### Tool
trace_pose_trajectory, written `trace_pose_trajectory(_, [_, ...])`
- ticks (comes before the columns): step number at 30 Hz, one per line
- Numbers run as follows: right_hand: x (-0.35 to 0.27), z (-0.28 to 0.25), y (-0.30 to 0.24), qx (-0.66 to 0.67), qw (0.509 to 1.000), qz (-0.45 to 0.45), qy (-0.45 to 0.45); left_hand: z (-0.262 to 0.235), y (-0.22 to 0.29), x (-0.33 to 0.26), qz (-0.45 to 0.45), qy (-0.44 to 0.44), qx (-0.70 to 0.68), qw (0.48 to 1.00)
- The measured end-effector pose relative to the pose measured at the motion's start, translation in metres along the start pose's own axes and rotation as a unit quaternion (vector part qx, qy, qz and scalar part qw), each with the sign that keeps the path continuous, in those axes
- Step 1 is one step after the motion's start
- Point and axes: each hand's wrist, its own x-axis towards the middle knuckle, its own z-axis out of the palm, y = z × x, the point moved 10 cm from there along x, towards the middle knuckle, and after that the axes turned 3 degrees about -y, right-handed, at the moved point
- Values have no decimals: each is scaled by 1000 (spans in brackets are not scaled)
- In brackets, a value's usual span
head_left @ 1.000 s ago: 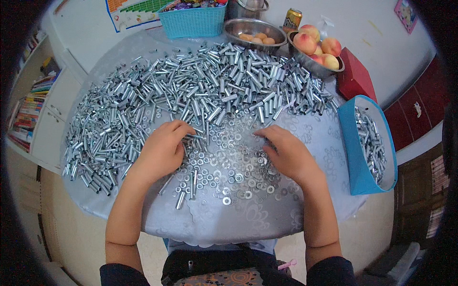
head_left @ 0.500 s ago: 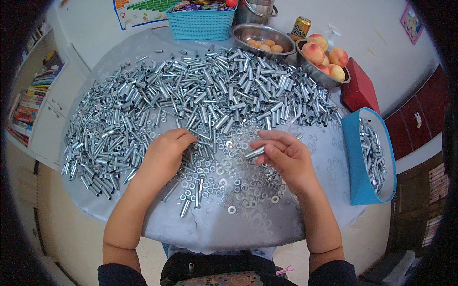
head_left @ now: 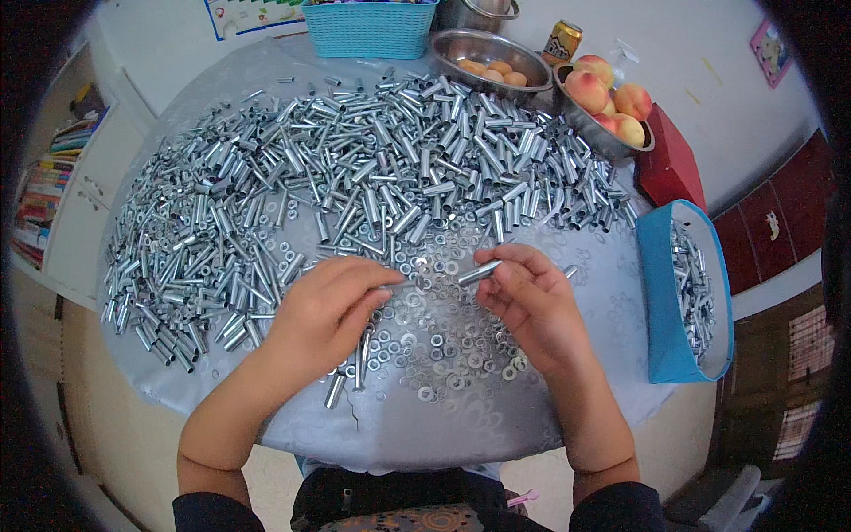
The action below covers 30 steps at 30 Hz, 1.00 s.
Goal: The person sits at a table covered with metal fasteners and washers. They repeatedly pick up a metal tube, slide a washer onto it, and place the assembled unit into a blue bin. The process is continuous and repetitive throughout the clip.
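My right hand (head_left: 536, 306) is closed on a shiny metal sleeve (head_left: 480, 272), pinched between thumb and fingers above scattered washers. The rounded end of another silver piece (head_left: 570, 271) pokes out past that hand's far side. Facing it, my left hand (head_left: 328, 306) has thumb and forefinger pressed together on a small silver piece (head_left: 390, 286), mostly hidden and too small to name. Loose washers and nuts (head_left: 436, 340) lie on the cloth between and below the hands. Beside my left fingers, a few bolts and a short sleeve (head_left: 334, 390) lie near the table's front.
A broad heap of metal sleeves and bolts (head_left: 381, 151) spreads over the far and left tablecloth. At right stands a blue fabric bin (head_left: 656, 301) with metal parts. Along the back are a blue basket (head_left: 370, 31), an egg bowl (head_left: 452, 64), a peach bowl (head_left: 612, 146) and a can (head_left: 562, 42).
My left hand has moved right from the heap's edge, toward the right hand, now with a small silver piece at its fingertips. The right hand keeps the sleeve, tilted slightly more.
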Motion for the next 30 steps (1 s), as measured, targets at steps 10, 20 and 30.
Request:
trace_pose_trajectory(10, [-7,14,-4,-119,992,-35,-15,28,-31,-12,-154,-16,-230,961])
trace_pose_trajectory(20, [-7,20,13,-74,995,4,-64,21,-48,-17,-196,98,-422,880])
trace_pose_trajectory(30, [-10,26,18,-84,995,2,-62,31,-36,-15,-199,29,-396,896])
